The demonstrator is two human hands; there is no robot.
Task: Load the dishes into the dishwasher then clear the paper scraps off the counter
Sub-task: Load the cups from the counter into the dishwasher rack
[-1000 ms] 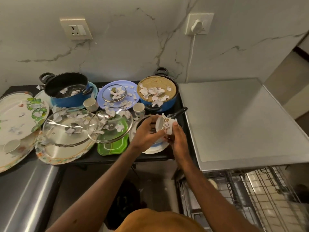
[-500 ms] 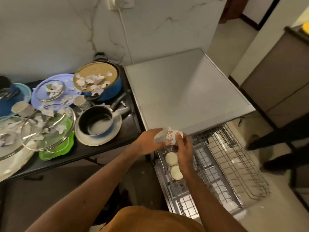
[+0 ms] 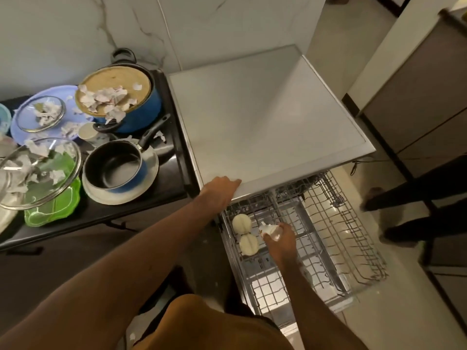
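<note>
Fingers (image 3: 286, 229) of the right hand (image 3: 280, 242) are curled round a small white patterned cup (image 3: 268, 231). They hold it just above the grey wire upper rack (image 3: 328, 223) of the open dishwasher. The left hand (image 3: 219, 192) lies with fingers straight on the front edge of the white dishwasher top (image 3: 252, 117) and carries nothing.

Key relation: two cream-coloured cups (image 3: 241, 223) already sit mouth-down in the rack's left row, just left of the held cup. The free slot appears to lie directly below the fingers. The next move is therefore judged to be a short descent with the cup turned mouth-down. The cup is blurred, so its axis cannot be stated. The right hand is the nearer; the left is above, on the edge.

Obstructions: the seated cups and the rack's upright wires. Contact with either could tip the cup.

On the black desk (image 3: 171, 183) to the left stand:
- a blue pot (image 3: 144, 112) whose tan lid carries torn paper scraps (image 3: 101, 98);
- a black saucepan (image 3: 113, 165) on a white plate (image 3: 149, 178);
- a large glass lid (image 3: 63, 157);
- a green plate (image 3: 55, 205).

Another person's legs (image 3: 417, 195) stand to the right, beside the rack.
</note>
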